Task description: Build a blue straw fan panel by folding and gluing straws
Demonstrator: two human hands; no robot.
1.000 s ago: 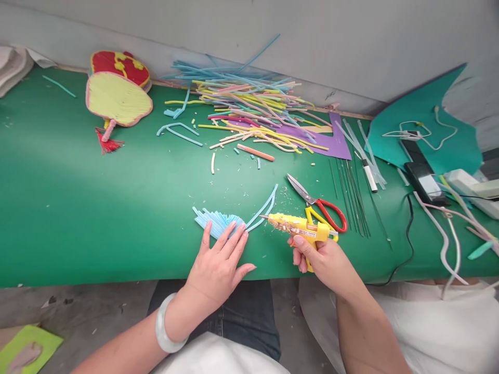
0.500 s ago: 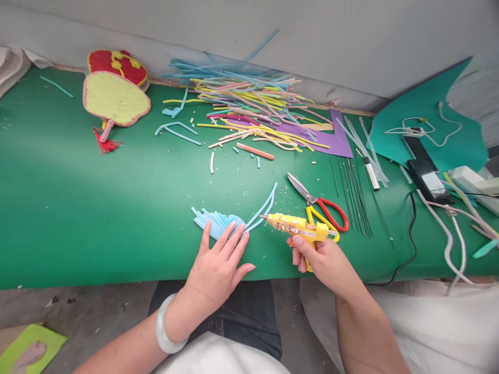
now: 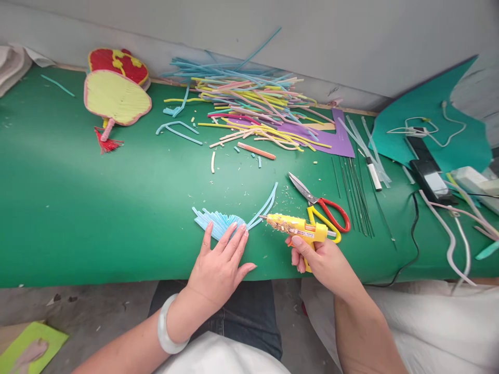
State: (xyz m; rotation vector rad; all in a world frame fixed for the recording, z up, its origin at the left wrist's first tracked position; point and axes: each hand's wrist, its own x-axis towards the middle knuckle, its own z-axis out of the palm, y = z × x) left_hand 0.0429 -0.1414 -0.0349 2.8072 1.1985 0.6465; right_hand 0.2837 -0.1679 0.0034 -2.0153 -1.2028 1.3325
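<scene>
My left hand point(image 3: 219, 262) lies flat with fingers spread, its fingertips pressing on a fan-shaped piece of light blue pipe cleaners point(image 3: 218, 222) on the green table. Two long blue stems point(image 3: 267, 205) reach from that piece up to the right. A yellow glue gun point(image 3: 298, 227) is gripped in my right hand point(image 3: 317, 254), its nozzle pointing left, close to the stems; whether it touches them I cannot tell. Just behind the gun lie scissors point(image 3: 312, 197) with one red and one yellow handle, the yellow one partly hidden by the gun.
A heap of coloured pipe cleaners point(image 3: 249, 98) lies at the back on purple card point(image 3: 343, 140). Fan-shaped pieces point(image 3: 117, 98) rest at the back left. Green wires point(image 3: 356, 197), glue sticks point(image 3: 376, 150), a marker point(image 3: 373, 174) and a black cable point(image 3: 415, 239) are on the right.
The view has shifted very slightly. Both hands, the glue gun and the blue piece keep practically the same places.
</scene>
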